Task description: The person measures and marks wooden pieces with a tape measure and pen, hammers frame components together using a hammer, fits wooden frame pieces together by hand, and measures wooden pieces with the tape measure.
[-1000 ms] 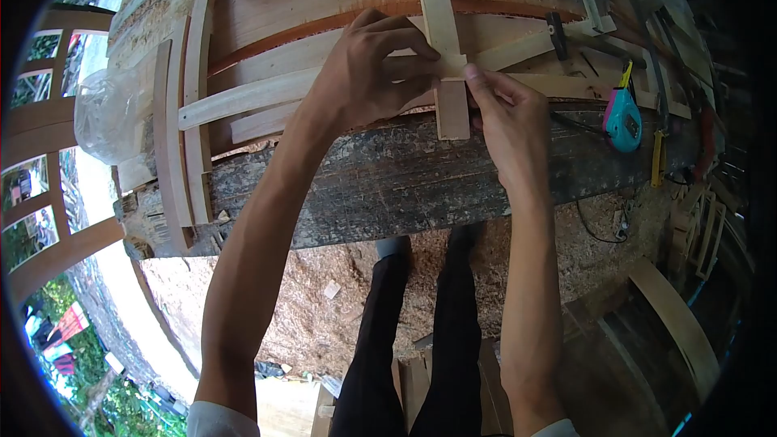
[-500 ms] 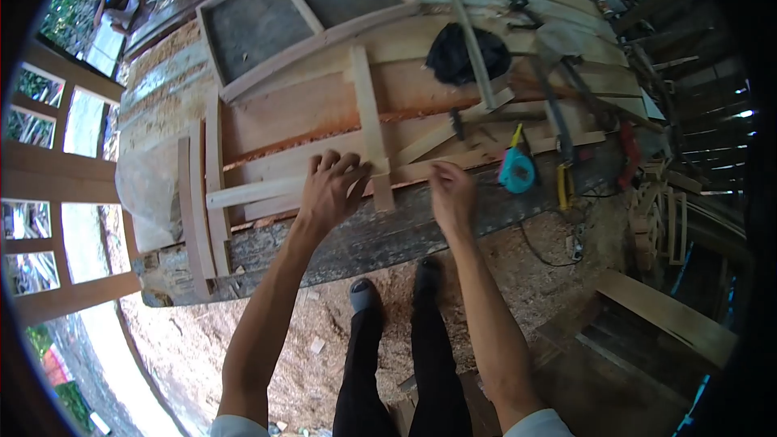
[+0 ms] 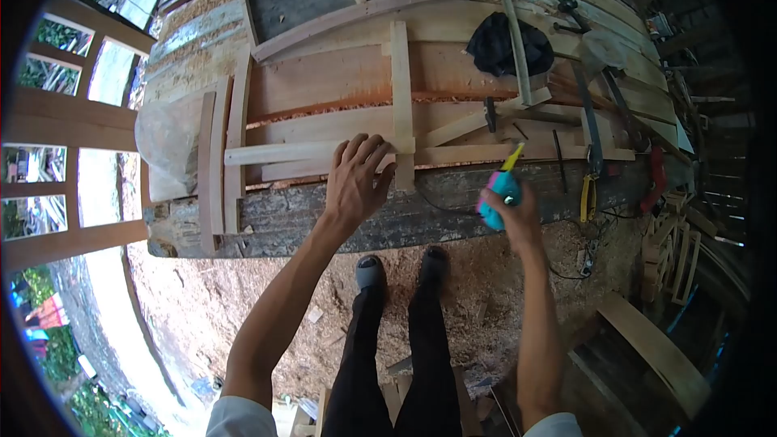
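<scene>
My left hand lies over the right end of a pale horizontal strip, beside its crossing with an upright wooden strip. Its fingers are slightly spread and bent. In my right hand is a teal and pink tape measure, its yellow end pointing up. The upright strip's lower end overhangs the dark, weathered beam at the bench's front edge.
A wooden frame lies at the back, near a black bag. Right of the strips are a hammer, a yellow-handled saw and a red-handled tool. Clear plastic sits at left. Shavings cover the floor.
My right hand has left the strip crossing, moved right and picked up the tape measure from the bench. My left hand stays by the crossing. The camera view has shifted.
</scene>
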Available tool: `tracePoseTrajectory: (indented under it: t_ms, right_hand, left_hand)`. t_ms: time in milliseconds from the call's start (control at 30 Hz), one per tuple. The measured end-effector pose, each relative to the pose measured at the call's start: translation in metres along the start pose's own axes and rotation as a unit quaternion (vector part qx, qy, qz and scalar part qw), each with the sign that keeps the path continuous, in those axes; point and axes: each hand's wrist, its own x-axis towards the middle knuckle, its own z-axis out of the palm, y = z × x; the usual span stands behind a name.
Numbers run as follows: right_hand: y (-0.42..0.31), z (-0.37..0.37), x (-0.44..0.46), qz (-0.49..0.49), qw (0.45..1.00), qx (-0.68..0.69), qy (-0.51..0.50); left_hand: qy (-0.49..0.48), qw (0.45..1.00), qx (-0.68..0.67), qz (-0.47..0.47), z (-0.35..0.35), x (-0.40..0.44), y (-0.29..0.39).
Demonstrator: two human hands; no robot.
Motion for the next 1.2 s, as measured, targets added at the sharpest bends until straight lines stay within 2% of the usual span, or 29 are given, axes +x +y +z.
tracePoseTrajectory:
  t_ms: [33,67,100,133,167,233,300,367,400,500,533,567,600,633,667,700,767,1000,1200]
  right_hand:
    - [-0.006,0.012,-0.016,0.122,0.973,0.174,-0.089]
    - [0.007,0.024,-0.025,0.145,0.929,0.302,-0.159]
    - [0.02,0.037,-0.032,0.165,0.862,0.424,-0.224]
    - [0.012,0.054,-0.044,0.188,0.82,0.495,-0.217]
    - [0.001,0.065,-0.054,0.193,0.817,0.497,-0.219]
    - [-0.02,0.078,-0.071,0.135,0.822,0.516,-0.199]
    - [-0.013,0.089,-0.078,0.123,0.842,0.487,-0.197]
    - [0.006,0.104,-0.088,0.141,0.831,0.508,-0.176]
    - [0.004,0.111,-0.092,0.171,0.79,0.559,-0.183]
    - [-0.026,0.123,-0.102,0.167,0.763,0.607,-0.147]
    - [-0.028,0.124,-0.103,0.155,0.801,0.562,-0.136]
    - [-0.024,0.13,-0.104,0.157,0.8,0.564,-0.134]
    - [-0.022,0.137,-0.106,0.08,0.905,0.413,-0.066]
    - [-0.022,0.142,-0.107,0.0,0.97,0.243,0.005]
    - [-0.025,0.143,-0.11,0.0,0.987,0.162,0.016]
    - [-0.022,0.147,-0.11,0.0,0.987,0.161,0.02]
    - [-0.012,0.158,-0.11,-0.17,0.979,-0.063,0.091]
    - [-0.019,0.177,-0.108,-0.18,0.971,-0.016,0.155]
    - [-0.024,0.179,-0.105,-0.179,0.971,-0.004,0.157]
  left_hand:
    - [0.008,1.0,-0.003,-0.003,0.0,-0.001,0.001]
    - [0.004,1.0,-0.003,-0.008,-0.001,-0.003,0.002]
    - [-0.002,1.0,-0.016,-0.013,-0.002,-0.003,0.002]
    - [-0.01,0.999,-0.028,-0.017,-0.003,-0.004,0.0]
    - [-0.015,0.999,-0.026,-0.021,-0.004,-0.004,-0.004]
    - [-0.002,0.997,-0.079,0.013,-0.003,-0.005,-0.015]
    - [-0.005,0.996,-0.083,0.02,-0.005,-0.009,-0.024]
    - [-0.03,0.993,-0.105,0.04,-0.008,-0.01,-0.032]
    - [-0.056,0.994,-0.086,0.035,-0.013,-0.01,-0.031]
    - [-0.076,0.992,-0.084,0.05,-0.017,-0.007,-0.036]
    - [-0.079,0.992,-0.084,0.05,-0.017,-0.007,-0.039]
    - [-0.081,0.991,-0.088,0.06,-0.017,-0.006,-0.041]
    - [-0.081,0.99,-0.093,0.07,-0.017,-0.005,-0.043]
    - [-0.084,0.989,-0.095,0.07,-0.016,-0.006,-0.042]
    - [-0.076,0.991,-0.094,0.058,-0.015,-0.008,-0.04]
    - [-0.066,0.992,-0.092,0.049,-0.014,-0.008,-0.038]
    - [-0.059,0.994,-0.083,0.049,-0.014,-0.009,-0.034]
    - [-0.047,0.995,-0.077,0.042,-0.006,-0.009,-0.04]
    - [-0.058,0.995,-0.073,0.039,-0.007,-0.009,-0.041]
